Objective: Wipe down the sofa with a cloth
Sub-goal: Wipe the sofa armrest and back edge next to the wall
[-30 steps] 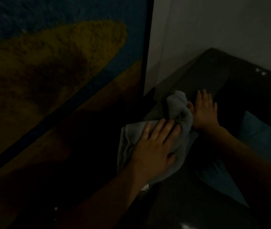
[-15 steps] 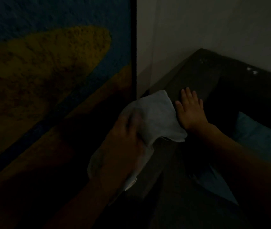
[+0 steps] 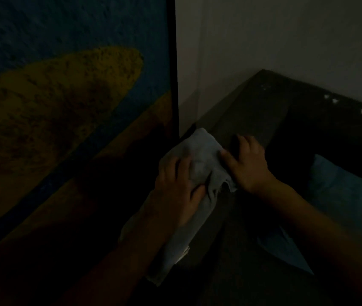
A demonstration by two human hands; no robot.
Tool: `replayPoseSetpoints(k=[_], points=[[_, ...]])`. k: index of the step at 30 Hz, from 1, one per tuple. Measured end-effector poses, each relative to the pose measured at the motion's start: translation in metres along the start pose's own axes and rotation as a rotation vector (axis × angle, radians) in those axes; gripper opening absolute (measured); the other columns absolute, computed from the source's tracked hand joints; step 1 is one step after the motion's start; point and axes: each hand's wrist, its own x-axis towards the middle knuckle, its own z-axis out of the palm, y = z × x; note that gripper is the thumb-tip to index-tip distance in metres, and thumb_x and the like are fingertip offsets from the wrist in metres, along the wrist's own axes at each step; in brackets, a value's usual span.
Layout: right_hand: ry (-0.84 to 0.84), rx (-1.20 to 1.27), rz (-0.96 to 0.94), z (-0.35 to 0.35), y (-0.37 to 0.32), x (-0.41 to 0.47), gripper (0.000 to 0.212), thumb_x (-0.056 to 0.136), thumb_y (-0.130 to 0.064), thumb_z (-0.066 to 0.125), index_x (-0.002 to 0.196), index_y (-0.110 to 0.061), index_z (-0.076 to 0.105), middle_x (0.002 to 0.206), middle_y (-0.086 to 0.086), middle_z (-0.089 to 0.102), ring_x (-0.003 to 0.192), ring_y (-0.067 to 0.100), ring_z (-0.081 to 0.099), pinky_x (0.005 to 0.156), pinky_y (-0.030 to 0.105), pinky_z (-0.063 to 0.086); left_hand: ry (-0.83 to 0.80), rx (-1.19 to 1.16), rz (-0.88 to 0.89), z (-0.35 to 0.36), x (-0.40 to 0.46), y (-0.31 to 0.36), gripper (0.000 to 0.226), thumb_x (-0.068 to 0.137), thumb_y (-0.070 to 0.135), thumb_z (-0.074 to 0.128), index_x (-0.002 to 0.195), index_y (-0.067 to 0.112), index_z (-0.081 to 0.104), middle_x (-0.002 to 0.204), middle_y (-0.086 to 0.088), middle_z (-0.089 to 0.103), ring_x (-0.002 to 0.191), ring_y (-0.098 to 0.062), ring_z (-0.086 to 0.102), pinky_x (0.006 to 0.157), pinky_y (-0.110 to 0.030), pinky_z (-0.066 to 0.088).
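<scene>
Scene was very dim, so detail was limited. Landmark: the dark upholstered sofa armrest, a flat-topped slab that ran from the lower middle of the view back to the room corner. Nearest the camera, two bare forearms came in from the bottom edge, one on each side of that armrest. A pale grey crumpled cloth lay draped along the armrest's left edge: the tail hung down the near end, the bunched part sat on top further back. Left hand sat on the cloth's middle, fingers curled into the fabric and thumb tucked against it, so it gripped the cloth. Right hand was on the armrest top, just right of the cloth's bunched end; thumb touched the cloth edge, fingers were bent with tips down on the upholstery. Whether it actually pinched fabric I could not tell. Right of the armrest, lower down, a teal rectangular cushion lay on the seat, partly hidden under the right forearm. Left of the armrest stood a large blue and mustard-yellow painted panel with a thin black edge, close against the armrest's side. Beyond the armrest's far end, a plain off-white wall filled the corner. A row of small bright specks showed on the dark sofa back, right of the armrest's far end.
</scene>
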Motion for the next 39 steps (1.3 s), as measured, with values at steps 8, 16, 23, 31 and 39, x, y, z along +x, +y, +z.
replayPoseSetpoints(k=[8,16,23,31,39], points=[[0.057,0.086,-0.13,-0.002,-0.006,-0.02,0.029,0.093,-0.025,0.053,0.118,-0.011,0.048,0.115,0.013,0.049,0.102,0.031,0.051,0.081,0.031,0.037,-0.177,0.126,0.121,-0.022,-0.029,0.014,0.036,0.088,0.033,0.053,0.122,0.02,0.053,0.111,-0.003,0.057,0.1,-0.026,0.057,0.081,-0.036,0.048],[0.221,-0.208,-0.291,-0.014,0.016,0.048,0.053,0.092,-0.041,0.036,0.137,-0.015,0.047,0.137,0.018,0.047,0.126,0.034,0.043,0.106,0.047,0.032,-0.232,0.197,0.363,0.014,0.01,0.022,0.075,0.082,0.064,0.046,0.146,0.026,0.034,0.154,-0.002,0.03,0.145,-0.023,0.02,0.112,-0.06,0.015],[0.075,-0.287,-0.376,0.016,0.012,0.052,0.059,0.096,-0.052,0.012,0.151,-0.03,0.017,0.159,-0.006,0.012,0.146,0.017,0.003,0.112,0.04,-0.014,-0.14,0.223,-0.058,0.02,-0.008,0.032,0.085,0.087,0.066,0.034,0.151,0.012,0.022,0.156,-0.014,0.025,0.143,-0.033,0.024,0.114,-0.049,0.023],[0.108,-0.296,-0.422,0.014,0.009,0.054,0.061,0.095,-0.052,0.018,0.145,-0.024,0.037,0.152,-0.002,0.033,0.143,0.022,0.023,0.115,0.042,0.003,-0.204,0.283,-0.064,0.018,-0.009,0.038,0.072,0.093,0.054,0.029,0.149,0.009,0.029,0.153,-0.021,0.027,0.141,-0.038,0.027,0.111,-0.052,0.031],[0.149,-0.118,-0.402,0.015,0.005,0.049,0.056,0.096,-0.044,0.021,0.136,-0.018,0.051,0.145,0.0,0.045,0.14,0.021,0.032,0.117,0.038,0.01,-0.22,0.326,-0.024,0.012,0.001,0.04,0.075,0.083,0.054,0.034,0.151,0.024,0.025,0.152,-0.007,0.03,0.138,-0.039,0.028,0.106,-0.065,0.024]])
